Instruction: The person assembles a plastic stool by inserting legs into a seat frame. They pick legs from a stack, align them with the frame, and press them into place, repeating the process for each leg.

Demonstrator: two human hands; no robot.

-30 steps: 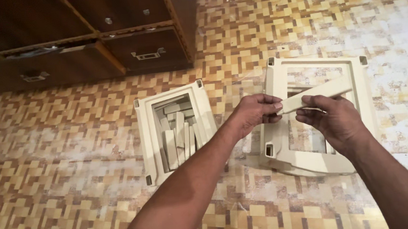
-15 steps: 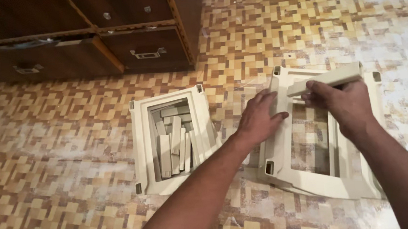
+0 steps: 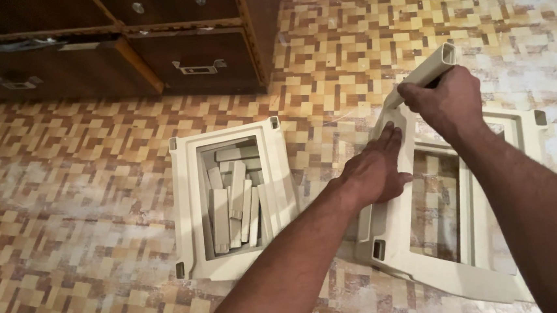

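Note:
My right hand [image 3: 443, 102] grips a cream plastic tube-like post [image 3: 426, 73] that stands tilted at the far left corner of a cream plastic frame [image 3: 430, 267] lying on the floor. My left hand [image 3: 374, 169] lies flat, fingers together, on that frame's left side just below the post. To the left a second cream frame [image 3: 187, 208] lies flat, holding several loose cream posts [image 3: 236, 199] in its middle opening.
A dark wooden cabinet [image 3: 120, 43] with drawers and metal handles stands at the top left; one drawer [image 3: 43, 68] is pulled partly out. The floor [image 3: 65, 191] is patterned brown and yellow parquet with pale dusty patches.
The post has swung from lying across the right frame to standing tilted at its far left corner. My left hand let go of it and now presses on the frame.

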